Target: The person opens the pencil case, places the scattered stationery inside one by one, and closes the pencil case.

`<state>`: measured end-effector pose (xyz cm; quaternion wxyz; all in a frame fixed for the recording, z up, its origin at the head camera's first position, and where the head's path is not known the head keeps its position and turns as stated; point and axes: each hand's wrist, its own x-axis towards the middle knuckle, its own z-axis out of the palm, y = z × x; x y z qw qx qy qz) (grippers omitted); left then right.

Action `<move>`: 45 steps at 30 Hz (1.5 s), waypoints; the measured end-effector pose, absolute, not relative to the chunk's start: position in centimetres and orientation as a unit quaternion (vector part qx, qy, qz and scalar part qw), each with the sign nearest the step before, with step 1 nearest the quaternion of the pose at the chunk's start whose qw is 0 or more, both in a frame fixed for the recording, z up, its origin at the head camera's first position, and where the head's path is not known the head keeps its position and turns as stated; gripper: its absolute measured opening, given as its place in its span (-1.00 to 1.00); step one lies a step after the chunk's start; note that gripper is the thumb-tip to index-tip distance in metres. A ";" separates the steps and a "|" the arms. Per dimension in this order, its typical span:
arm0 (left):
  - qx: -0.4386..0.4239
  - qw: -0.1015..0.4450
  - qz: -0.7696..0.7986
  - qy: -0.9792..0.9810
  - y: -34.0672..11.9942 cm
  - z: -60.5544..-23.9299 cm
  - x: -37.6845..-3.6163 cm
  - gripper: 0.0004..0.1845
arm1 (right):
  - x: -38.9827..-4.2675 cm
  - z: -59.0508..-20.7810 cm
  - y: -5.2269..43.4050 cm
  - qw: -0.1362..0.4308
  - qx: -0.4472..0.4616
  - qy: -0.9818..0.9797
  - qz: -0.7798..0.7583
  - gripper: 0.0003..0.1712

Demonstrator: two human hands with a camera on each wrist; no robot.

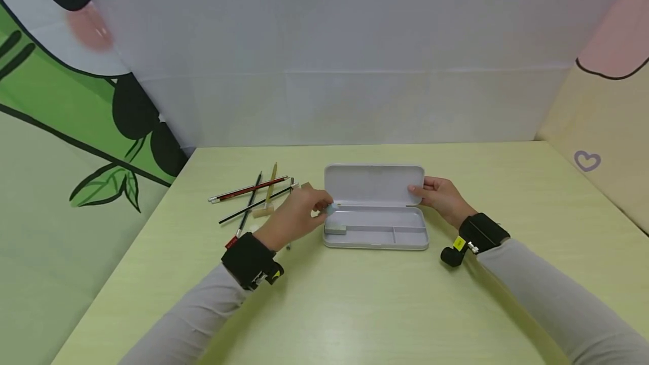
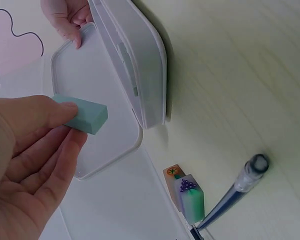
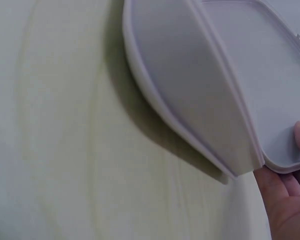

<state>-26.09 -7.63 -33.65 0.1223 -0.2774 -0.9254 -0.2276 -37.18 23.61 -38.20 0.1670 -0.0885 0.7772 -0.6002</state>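
A pale grey pencil case (image 1: 375,217) lies open on the table, with its lid (image 1: 372,185) raised at the back. My right hand (image 1: 445,200) grips the lid's right edge, thumb on the inner face and fingers behind. Between thumb and fingers, my left hand (image 1: 299,213) pinches a blue-green eraser (image 2: 90,116) near the case's left end. Inside the case, a pale green eraser (image 1: 335,230) sits in the front left compartment. In the right wrist view the case's end wall (image 3: 190,75) fills the middle.
Left of the case lie several crossed pencils, among them a red one (image 1: 253,188) and a black one (image 1: 243,213). Beside them, in the left wrist view, are an eraser with a grape print (image 2: 190,200) and one with an orange print (image 2: 171,173).
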 end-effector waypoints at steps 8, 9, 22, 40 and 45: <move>-0.327 0.060 -0.194 -0.923 -7.0 -33.8 -25.9 -0.86 | -37.2 -38.1 23.6 0.168 -0.087 0.778 -0.598 -0.33; -0.331 0.052 -0.187 -0.924 -6.8 -33.8 -25.8 -0.86 | -37.2 -38.1 23.6 0.168 -0.087 0.779 -0.598 -0.33; -0.352 0.031 -0.129 -0.926 -5.4 -34.8 -25.7 -0.89 | -37.2 -38.2 23.7 0.166 -0.088 0.780 -0.597 -0.33; -0.315 0.078 -0.078 -0.943 -4.7 -34.8 -25.0 -0.84 | -37.1 -38.3 23.9 0.167 -0.097 0.785 -0.589 -0.33; -0.303 0.055 -0.100 -0.946 -5.0 -34.9 -25.2 -0.85 | -37.1 -38.2 23.9 0.167 -0.097 0.784 -0.590 -0.33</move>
